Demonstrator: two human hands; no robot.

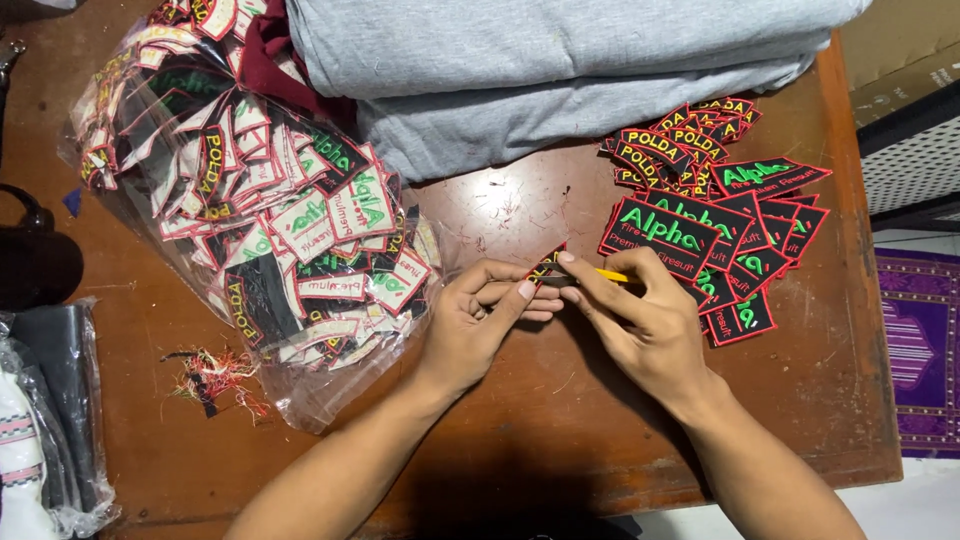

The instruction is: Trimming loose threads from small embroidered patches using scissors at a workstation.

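Observation:
My left hand (480,325) pinches a small black embroidered patch (547,264) with a red edge between thumb and fingers, near the middle of the brown wooden table (560,420). My right hand (640,320) meets it from the right and holds a thin yellow tool (612,275) whose tip touches the patch. Just beyond my right hand lies a loose pile of black patches (715,215) with red borders and green or yellow lettering.
A clear plastic bag (250,200) stuffed with several patches lies at the left. Folded grey cloth (560,70) is stacked at the back. A tuft of cut threads (215,380) sits near the bag. Dark bagged items (45,420) lie at the far left.

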